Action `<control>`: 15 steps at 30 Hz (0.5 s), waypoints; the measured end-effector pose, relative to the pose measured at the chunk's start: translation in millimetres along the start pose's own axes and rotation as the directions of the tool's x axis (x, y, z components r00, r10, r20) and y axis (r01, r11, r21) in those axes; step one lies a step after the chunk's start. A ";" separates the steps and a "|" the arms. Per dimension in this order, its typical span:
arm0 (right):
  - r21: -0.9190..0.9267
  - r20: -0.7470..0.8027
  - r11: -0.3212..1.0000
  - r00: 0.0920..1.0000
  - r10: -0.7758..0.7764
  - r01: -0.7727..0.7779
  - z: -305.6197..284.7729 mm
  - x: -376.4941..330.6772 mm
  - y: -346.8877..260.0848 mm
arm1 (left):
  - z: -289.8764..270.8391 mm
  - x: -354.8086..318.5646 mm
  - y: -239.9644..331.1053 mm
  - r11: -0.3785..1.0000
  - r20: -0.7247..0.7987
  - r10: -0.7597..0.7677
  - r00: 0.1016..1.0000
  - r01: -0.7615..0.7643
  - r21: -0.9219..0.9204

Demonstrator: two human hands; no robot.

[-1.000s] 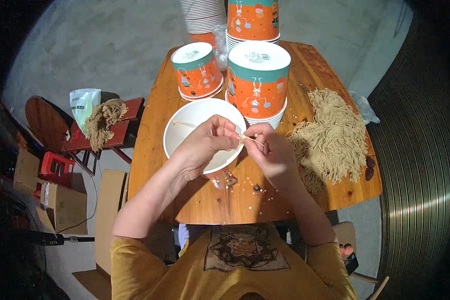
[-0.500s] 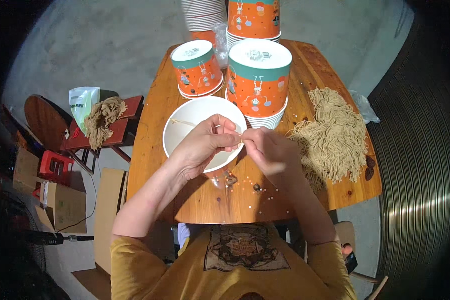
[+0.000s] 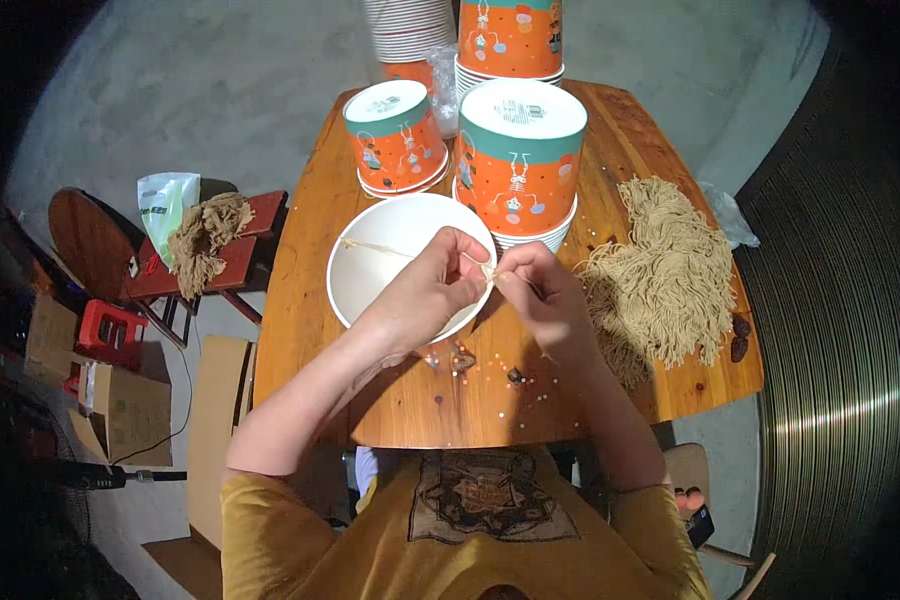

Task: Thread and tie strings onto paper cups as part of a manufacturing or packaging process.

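My left hand (image 3: 432, 285) and my right hand (image 3: 536, 295) meet over the rim of a white paper bucket (image 3: 375, 270) that lies open toward me on the wooden table (image 3: 305, 330). Both pinch a thin tan string (image 3: 370, 247) that runs across the bucket's mouth to its left rim. A heap of the same tan strings (image 3: 660, 275) lies just right of my right hand.
Upside-down orange and teal buckets (image 3: 518, 150), (image 3: 395, 135) stand behind the white one, with taller stacks (image 3: 510, 35) at the far edge. Small coloured dots and dark bits (image 3: 470, 365) litter the table in front. A red stool with a string bundle (image 3: 205, 240) stands left, cardboard boxes (image 3: 120, 400) below.
My hands have shifted slightly, staying together at the bucket's rim, and the string now stretches across the bucket's opening to the left.
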State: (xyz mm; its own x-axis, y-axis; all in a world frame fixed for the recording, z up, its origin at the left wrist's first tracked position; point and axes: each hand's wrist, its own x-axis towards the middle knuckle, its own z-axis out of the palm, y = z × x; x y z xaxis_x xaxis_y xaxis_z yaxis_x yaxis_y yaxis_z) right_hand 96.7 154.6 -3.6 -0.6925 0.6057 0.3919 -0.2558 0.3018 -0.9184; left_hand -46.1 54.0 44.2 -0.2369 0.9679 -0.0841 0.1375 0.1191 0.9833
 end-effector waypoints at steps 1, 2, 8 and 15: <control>0.036 0.005 0.999 1.000 -0.005 0.005 -0.3 0.5 1.5 | 0.5 0.0 0.1 1.000 -0.013 0.001 1.000 -0.001 0.016; 0.073 0.010 0.997 1.000 -0.009 0.009 -0.5 1.0 2.5 | 0.4 0.1 -0.3 0.999 -0.027 0.001 1.000 0.000 0.032; 0.152 0.041 0.988 0.999 0.022 -0.028 -1.9 0.8 1.6 | -2.0 -0.8 2.6 0.998 -0.013 -0.054 0.998 0.054 0.033; 0.194 0.059 0.980 0.998 0.030 -0.041 -2.3 -0.5 4.0 | -0.9 -2.5 5.9 0.997 -0.036 -0.021 0.999 0.023 0.072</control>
State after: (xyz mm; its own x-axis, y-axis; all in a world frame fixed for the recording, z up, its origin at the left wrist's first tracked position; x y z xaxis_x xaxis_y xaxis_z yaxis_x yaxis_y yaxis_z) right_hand 97.5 157.2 -7.4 -0.7383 0.5700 0.3606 -0.3536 0.1282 -0.9266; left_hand -45.6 52.1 50.4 -0.2739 0.9567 -0.0985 0.2013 0.1571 0.9669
